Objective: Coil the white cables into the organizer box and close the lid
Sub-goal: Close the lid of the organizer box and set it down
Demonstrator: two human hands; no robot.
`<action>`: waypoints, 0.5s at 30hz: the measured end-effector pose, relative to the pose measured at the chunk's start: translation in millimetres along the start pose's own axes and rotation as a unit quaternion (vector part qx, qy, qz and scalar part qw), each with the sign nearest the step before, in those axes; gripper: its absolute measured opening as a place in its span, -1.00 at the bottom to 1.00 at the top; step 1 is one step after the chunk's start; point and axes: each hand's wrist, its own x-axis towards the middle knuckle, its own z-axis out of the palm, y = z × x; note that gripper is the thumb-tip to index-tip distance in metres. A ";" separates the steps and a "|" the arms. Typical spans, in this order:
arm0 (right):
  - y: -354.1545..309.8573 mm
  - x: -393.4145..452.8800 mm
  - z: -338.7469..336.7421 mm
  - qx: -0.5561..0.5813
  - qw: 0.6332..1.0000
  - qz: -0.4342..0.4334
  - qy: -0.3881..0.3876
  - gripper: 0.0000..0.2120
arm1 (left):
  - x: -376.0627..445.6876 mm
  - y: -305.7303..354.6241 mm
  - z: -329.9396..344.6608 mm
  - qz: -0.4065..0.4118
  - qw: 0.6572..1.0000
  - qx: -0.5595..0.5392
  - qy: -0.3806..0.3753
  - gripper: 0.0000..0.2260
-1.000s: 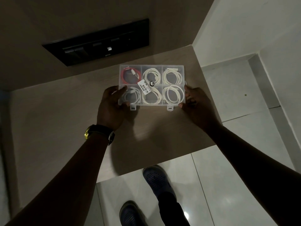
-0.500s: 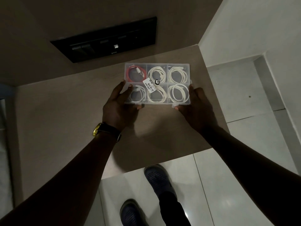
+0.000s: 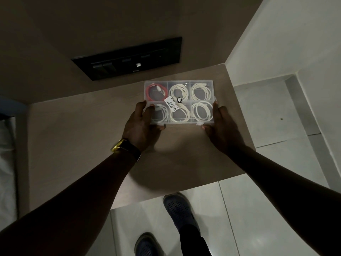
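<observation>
The clear organizer box (image 3: 190,82) lies on the wooden table (image 3: 83,141) with its lid down. Coiled white cables (image 3: 201,92) fill several compartments, and a red cable (image 3: 156,92) sits in the far left one. A price sticker (image 3: 172,104) is on the lid. My left hand (image 3: 142,124) grips the box's near left corner, fingers on the lid and thumb at the front latch. My right hand (image 3: 223,126) holds the near right corner, thumb by the right latch.
A black switch panel (image 3: 129,60) is set in the wall behind the table. The table's right edge drops to a white tiled floor (image 3: 267,111). My two shoes (image 3: 177,206) stand below the table's front edge.
Both hands slid toward the box's front corners, thumbs now pressing at the latches. The two latch tabs that hung out below the front edge a second ago no longer stick out.
</observation>
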 end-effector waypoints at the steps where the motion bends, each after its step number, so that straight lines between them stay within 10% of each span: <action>1: 2.0 -0.7 0.0 0.005 1.000 0.000 -0.001 -0.26 | -1.1 0.9 -2.3 0.003 1.000 -0.009 0.002 -0.41; 7: 1.0 0.7 1.4 0.206 0.975 0.077 0.039 -0.46 | -7.4 -9.4 -0.4 -0.139 0.965 -0.214 0.060 -0.60; 15: 6.9 40.3 -14.1 0.498 0.848 0.180 0.002 -0.53 | 2.3 -5.9 5.1 -0.342 0.780 -0.506 0.135 -0.68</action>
